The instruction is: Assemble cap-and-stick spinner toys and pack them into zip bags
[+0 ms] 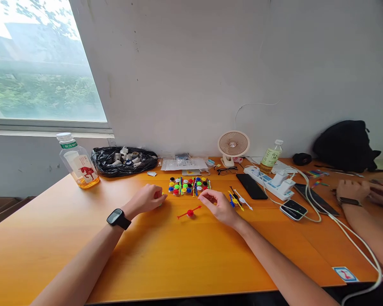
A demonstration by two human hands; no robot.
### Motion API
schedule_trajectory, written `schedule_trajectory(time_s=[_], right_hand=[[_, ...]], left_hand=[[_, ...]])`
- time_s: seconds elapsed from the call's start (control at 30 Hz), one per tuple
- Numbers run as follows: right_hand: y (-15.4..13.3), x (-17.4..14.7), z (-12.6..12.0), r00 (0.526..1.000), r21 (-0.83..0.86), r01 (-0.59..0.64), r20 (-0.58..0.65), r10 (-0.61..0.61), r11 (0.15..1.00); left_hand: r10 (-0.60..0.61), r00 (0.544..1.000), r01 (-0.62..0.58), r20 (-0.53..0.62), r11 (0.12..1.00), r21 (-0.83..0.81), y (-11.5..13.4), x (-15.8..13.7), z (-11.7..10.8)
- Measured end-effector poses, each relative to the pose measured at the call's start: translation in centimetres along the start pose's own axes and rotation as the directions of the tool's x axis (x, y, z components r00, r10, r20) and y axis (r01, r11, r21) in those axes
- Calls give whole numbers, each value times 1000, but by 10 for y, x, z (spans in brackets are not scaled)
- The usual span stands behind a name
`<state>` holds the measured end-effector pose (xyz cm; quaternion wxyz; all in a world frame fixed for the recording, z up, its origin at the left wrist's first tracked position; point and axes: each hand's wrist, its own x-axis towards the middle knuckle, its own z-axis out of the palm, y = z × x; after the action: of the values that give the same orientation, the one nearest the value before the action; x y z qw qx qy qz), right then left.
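A red arrow spinner (190,213) on a round base lies on the table between my hands. Just right of it is my right hand (219,207), fingers bent and drawn together near the arrow's tip; whatever they may hold is hidden. To the left, my left hand (147,199) is curled low over the table, with tiny bits of yellow and green showing by the fingertips. Behind both hands sit several coloured round bases (185,187) in rows, with thin arrows (194,187) among them. Several assembled spinners (235,200), blue, yellow and white, lie right of my right hand.
A drink bottle (79,163) and a black plastic bag (124,161) stand back left. Toward the back right are a fan (232,144), a phone (251,186), a power strip (270,182), another bottle (271,156) and loose white cables (347,233). Another person's hand (352,190) is far right.
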<state>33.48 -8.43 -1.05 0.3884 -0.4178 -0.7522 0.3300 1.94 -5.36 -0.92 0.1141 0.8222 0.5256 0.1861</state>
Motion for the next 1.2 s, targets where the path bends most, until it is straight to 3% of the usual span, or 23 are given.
schedule_trajectory(time_s=[0.23, 0.6, 0.8, 1.2], right_hand=[[-5, -3, 2, 985, -123, 171, 1, -172, 978], [-6, -3, 0, 985, -149, 167, -20, -172, 975], [-6, -4, -1, 985, -160, 169, 7, -170, 973], [-14, -12, 2, 952, -213, 226, 256, -168, 951]], left_hand=[[91, 996, -84, 18, 971, -222, 17, -1, 19], [95, 986, -17, 134, 870, -493, 38, -5, 17], [103, 983, -3, 153, 837, -548, 45, -8, 20], [144, 977, -12, 159, 776, -631, 50, -10, 36]])
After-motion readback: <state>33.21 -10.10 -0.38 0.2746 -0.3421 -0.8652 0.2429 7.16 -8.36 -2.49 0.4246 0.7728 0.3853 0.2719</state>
